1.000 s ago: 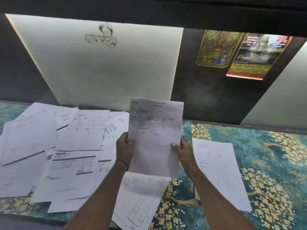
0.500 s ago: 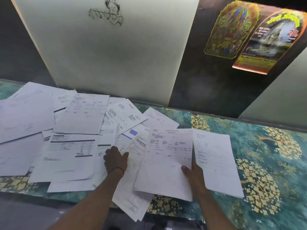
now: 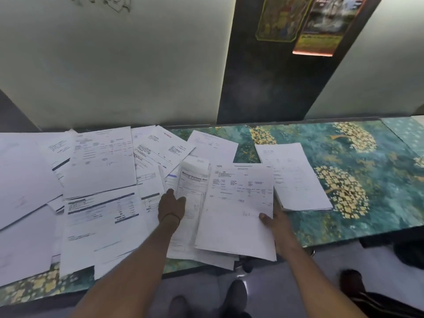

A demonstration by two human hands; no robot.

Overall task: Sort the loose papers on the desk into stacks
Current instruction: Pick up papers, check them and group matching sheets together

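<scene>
On the desk (image 3: 358, 180), near the front edge at centre, the right hand (image 3: 275, 222) pinches a printed sheet (image 3: 238, 203) at its lower right corner, thumb on top and fingers hidden under it. The sheet lies low over other papers, just beside a squared-up stack (image 3: 296, 177) to its right. The left hand (image 3: 172, 206) rests on the loose pile (image 3: 101, 161) by a stationery bill (image 3: 192, 180), thumb out. Its fingers are foreshortened, so I cannot tell if they pinch anything. The paper is light, thin and floppy. A one-corner hold will likely let it sag or curl, and the sheets slide easily over each other. It is best taken at an edge or corner, with the thumb on top and the far side supported. Most sheets are unsorted, and sliding one out probably drags its neighbours.
</scene>
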